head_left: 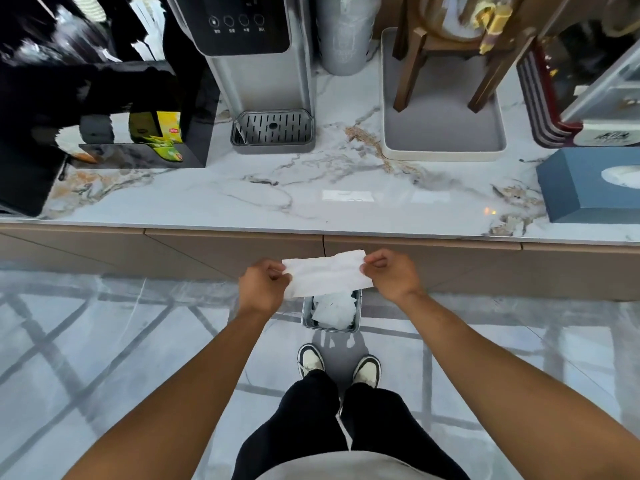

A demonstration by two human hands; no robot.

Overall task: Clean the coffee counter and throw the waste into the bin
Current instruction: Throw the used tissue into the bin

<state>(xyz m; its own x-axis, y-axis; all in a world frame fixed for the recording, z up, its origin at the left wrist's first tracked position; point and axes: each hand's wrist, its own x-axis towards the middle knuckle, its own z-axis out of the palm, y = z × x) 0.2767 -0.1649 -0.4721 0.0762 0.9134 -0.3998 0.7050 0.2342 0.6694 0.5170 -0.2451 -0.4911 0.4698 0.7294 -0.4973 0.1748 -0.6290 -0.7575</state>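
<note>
A white paper towel [327, 273] is stretched flat between both hands, below the front edge of the marble counter [311, 188]. My left hand [265, 284] pinches its left end and my right hand [389, 273] pinches its right end. Directly beneath the towel, a small grey bin [304, 315] stands on the floor against the cabinet front, with crumpled white paper inside. The towel hides the bin's far rim.
On the counter stand a grey water dispenser [263, 74] with a drip tray, a black organiser holding yellow tea packets [159, 133], a grey tray [443, 140] under a wooden stand, and a blue tissue box [588, 185]. My shoes [337, 365] are just behind the bin.
</note>
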